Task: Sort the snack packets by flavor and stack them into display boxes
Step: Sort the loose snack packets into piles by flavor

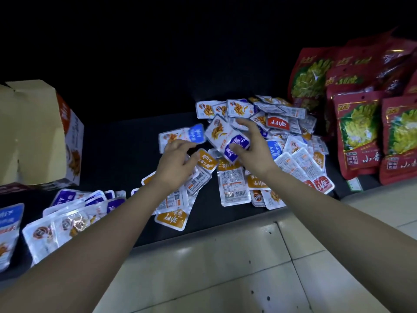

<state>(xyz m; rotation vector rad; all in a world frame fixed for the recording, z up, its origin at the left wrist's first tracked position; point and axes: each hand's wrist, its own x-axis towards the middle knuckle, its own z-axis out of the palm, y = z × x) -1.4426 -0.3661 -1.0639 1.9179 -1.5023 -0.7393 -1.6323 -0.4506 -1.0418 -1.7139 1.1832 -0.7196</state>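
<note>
Pinching a purple-labelled packet [222, 137] in the right hand [253, 152], thumb pressed on the purple label and index finger stretched along the upper edge, tilted, just above the near side of the mixed heap of packets [291, 154] on the black surface [121, 154]. Just beside it to the left, the left hand [177, 160], palm down, fingers bent, fingertips at the lower edge of a blurred light-blue packet [182, 135], thumb against an orange-labelled packet [206, 160]; cannot tell whether gripping either or only touching. Under that wrist, more orange-labelled packets [172, 219] overlapping, some back side up with barcodes showing. Along the near left edge of the surface, a row of purple-labelled packets [90, 201] laid overlapping, and at the far left a blue-labelled packet [10, 224] partly cut off by the frame. Behind those, an open cardboard display box [33, 132] with flaps raised. To the right of the heap, upright red bags [358, 136] with green-yellow pictures, leaning against each other. In front, pale floor tiles [225, 267]
</note>
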